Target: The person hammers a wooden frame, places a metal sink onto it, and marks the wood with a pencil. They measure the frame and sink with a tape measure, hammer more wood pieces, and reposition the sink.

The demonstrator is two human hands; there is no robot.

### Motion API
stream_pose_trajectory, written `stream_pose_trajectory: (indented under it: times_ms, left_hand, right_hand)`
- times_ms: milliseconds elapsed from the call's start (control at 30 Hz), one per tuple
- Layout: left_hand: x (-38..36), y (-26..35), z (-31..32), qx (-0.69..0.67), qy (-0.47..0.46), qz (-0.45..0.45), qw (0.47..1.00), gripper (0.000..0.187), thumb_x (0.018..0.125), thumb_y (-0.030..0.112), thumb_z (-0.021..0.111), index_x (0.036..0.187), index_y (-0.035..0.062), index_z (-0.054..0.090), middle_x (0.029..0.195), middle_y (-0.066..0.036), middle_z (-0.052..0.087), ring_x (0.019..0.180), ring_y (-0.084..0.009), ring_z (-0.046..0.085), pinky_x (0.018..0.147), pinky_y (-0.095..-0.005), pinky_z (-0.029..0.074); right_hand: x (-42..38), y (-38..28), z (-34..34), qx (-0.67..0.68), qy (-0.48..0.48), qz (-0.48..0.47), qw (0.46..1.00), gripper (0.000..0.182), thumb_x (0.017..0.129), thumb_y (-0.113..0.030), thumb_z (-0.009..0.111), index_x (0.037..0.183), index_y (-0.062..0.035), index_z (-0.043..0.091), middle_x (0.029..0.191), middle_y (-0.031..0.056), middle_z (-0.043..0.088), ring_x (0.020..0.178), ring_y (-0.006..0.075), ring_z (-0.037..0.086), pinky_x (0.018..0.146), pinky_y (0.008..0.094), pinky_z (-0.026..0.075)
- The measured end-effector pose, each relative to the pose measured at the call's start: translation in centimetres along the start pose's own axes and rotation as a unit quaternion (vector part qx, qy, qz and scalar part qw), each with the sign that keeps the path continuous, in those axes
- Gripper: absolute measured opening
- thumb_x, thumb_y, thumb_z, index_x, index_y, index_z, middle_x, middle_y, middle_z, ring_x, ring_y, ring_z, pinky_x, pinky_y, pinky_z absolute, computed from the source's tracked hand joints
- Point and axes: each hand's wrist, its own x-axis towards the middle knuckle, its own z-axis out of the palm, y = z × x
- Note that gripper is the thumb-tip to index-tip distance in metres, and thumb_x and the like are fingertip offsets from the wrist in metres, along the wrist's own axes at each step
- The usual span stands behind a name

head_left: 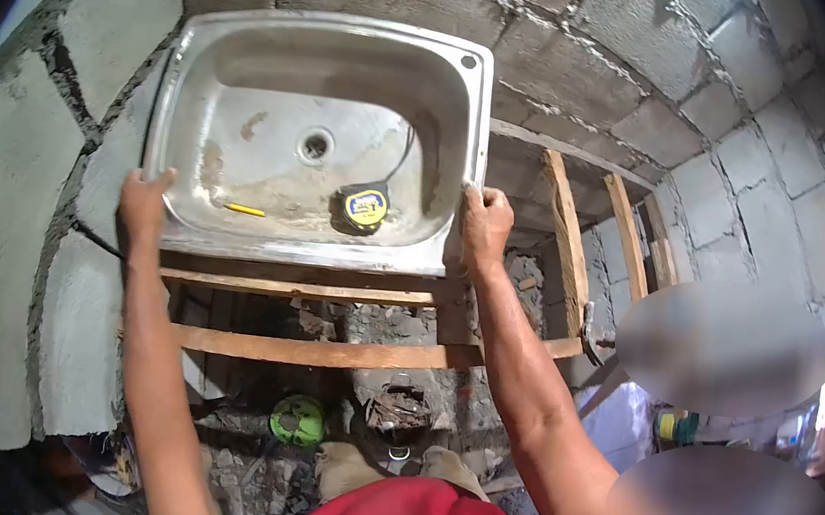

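Observation:
A metal sink (pixel 276 123) rests on a wooden frame against the block wall, its drain hole near the middle of the basin. My left hand (pixel 143 209) grips the sink's left edge near the front corner, thumb over the rim. On the opposite side, my right hand (pixel 485 227) is closed around the right edge. Inside the basin lie a yellow and black tape measure (pixel 363 208) and a short yellow pencil (pixel 245 210). Both are untouched by my hands.
Wooden slats (pixel 322 351) run across in front of the sink, with more upright-looking strips (pixel 567 239) at the right. A green round object (pixel 298 420) sits on the rubble-strewn floor below. Concrete block walls (pixel 645 51) enclose the back and sides.

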Motion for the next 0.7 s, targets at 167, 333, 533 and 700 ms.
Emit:
stream_pose_trajectory:
  times_ms: [167, 333, 533, 700]
  left_hand:
    - [1.6, 4.9, -5.6, -0.257, -0.127, -0.009, 0.958, 0.025, 0.087, 0.019, 0.076, 0.092, -0.005, 0.068, 0.083, -0.007, 0.069, 0.07, -0.0133, 0.06, 0.067, -0.0287, 0.049]
    - [-4.5, 12.7, -6.9, -0.419, -0.242, -0.043, 0.874, 0.025, 0.088, 0.016, 0.075, 0.098, -0.0044, 0.066, 0.091, -0.01, 0.07, 0.078, -0.015, 0.065, 0.073, -0.0294, 0.054]
    - [-15.1, 23.5, -1.2, -0.464, -0.339, -0.057, 0.817, 0.027, 0.091, 0.019, 0.073, 0.104, -0.0047, 0.067, 0.088, -0.007, 0.067, 0.074, -0.0144, 0.062, 0.068, -0.0285, 0.052]
    - [-20.6, 33.5, 7.8, -0.494, -0.394, -0.091, 0.77, 0.031, 0.092, 0.013, 0.07, 0.108, -0.0128, 0.064, 0.091, -0.018, 0.071, 0.071, -0.0228, 0.071, 0.064, -0.0364, 0.061]
  right_hand:
    - [1.3, -7.7, -6.0, 0.101, -0.052, 0.09, 0.989, 0.018, 0.089, -0.016, 0.073, 0.092, 0.0006, 0.07, 0.082, 0.0025, 0.067, 0.073, 0.0096, 0.058, 0.069, 0.0268, 0.05]
    - [5.8, -7.4, -16.8, 0.077, -0.043, 0.079, 0.993, 0.018, 0.087, -0.014, 0.073, 0.094, 0.0027, 0.069, 0.083, 0.0051, 0.067, 0.072, 0.0114, 0.058, 0.064, 0.0277, 0.049]
    - [13.0, -3.6, -32.1, 0.023, -0.058, 0.1, 0.993, 0.025, 0.086, -0.012, 0.07, 0.101, 0.0081, 0.068, 0.087, 0.0082, 0.07, 0.074, 0.0144, 0.062, 0.069, 0.0289, 0.052]
    - [20.5, 3.4, -43.4, -0.054, -0.04, 0.09, 0.994, 0.025, 0.087, -0.014, 0.071, 0.096, 0.0092, 0.068, 0.084, 0.0104, 0.07, 0.071, 0.0152, 0.063, 0.067, 0.0301, 0.052]
